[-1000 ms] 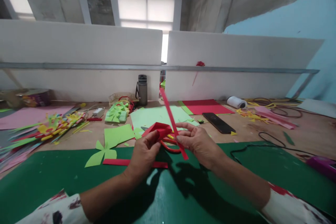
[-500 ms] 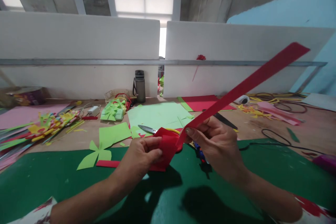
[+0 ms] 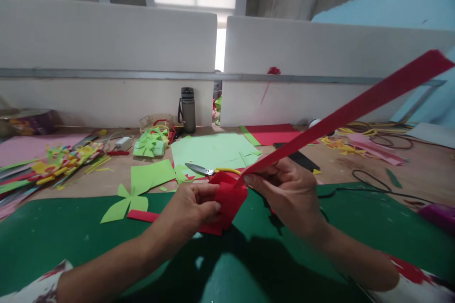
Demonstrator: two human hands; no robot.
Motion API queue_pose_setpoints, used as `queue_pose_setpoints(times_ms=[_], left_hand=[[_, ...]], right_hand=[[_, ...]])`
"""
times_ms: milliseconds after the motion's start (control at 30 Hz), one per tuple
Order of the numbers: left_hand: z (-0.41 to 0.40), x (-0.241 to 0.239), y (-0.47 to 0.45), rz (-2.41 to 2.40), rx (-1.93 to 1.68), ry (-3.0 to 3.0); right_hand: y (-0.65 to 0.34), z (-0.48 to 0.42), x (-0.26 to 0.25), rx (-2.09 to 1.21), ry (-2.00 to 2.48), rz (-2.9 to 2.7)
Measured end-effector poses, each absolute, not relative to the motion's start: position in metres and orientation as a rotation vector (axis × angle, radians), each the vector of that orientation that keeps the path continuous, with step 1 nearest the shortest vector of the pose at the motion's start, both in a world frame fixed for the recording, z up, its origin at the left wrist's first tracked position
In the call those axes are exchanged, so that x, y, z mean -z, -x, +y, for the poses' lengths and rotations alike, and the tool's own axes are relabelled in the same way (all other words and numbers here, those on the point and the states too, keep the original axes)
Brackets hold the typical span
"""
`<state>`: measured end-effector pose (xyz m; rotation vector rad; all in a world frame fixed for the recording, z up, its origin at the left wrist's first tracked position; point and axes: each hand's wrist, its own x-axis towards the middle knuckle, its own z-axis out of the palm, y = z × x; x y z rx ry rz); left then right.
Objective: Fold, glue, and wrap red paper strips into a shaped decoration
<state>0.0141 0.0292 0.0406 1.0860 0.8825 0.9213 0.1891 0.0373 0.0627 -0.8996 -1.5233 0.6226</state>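
My left hand (image 3: 194, 208) is closed on a folded red paper piece (image 3: 227, 196), held just above the green cutting mat (image 3: 71, 241). My right hand (image 3: 284, 189) pinches the long red paper strip (image 3: 355, 106) where it meets the folded piece. The strip slants up and to the right, out to the frame's edge. A pair of scissors (image 3: 204, 169) with yellow handles lies on the table just behind my hands. Another red strip (image 3: 142, 215) lies flat on the mat under my left hand.
Light green sheets (image 3: 213, 149) and a green cut-out shape (image 3: 122, 203) lie behind the mat. Coloured paper strips (image 3: 53, 161) pile at the left. A grey bottle (image 3: 187, 109), a black phone (image 3: 298, 158), red sheets (image 3: 273, 133) and black cables (image 3: 373, 184) stand farther back and right.
My right hand swung the red strip from pointing up and back to slanting far right. The folded piece now sits lower, close to the mat, and the view has tilted down slightly.
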Motion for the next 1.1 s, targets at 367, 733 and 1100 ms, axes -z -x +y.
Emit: queue_pose_setpoints(times_ms=[367,733,1100], left_hand=[[0.0293,-0.039,-0.015,0.873,-0.916,-1.304],[0.0255,-0.0439,-0.0154,0.894,-0.859,-1.328],[0.0258,-0.0462,-0.0166,0.892,-0.857,-1.327]], right_hand=[[-0.1891,0.038,-0.0604,-0.607,0.876,-1.577],[-0.188,0.0378,-0.0625,-0.518,0.839,-1.667],[-0.1884,0.0382,-0.0614,-0.482,0.856,-1.733]])
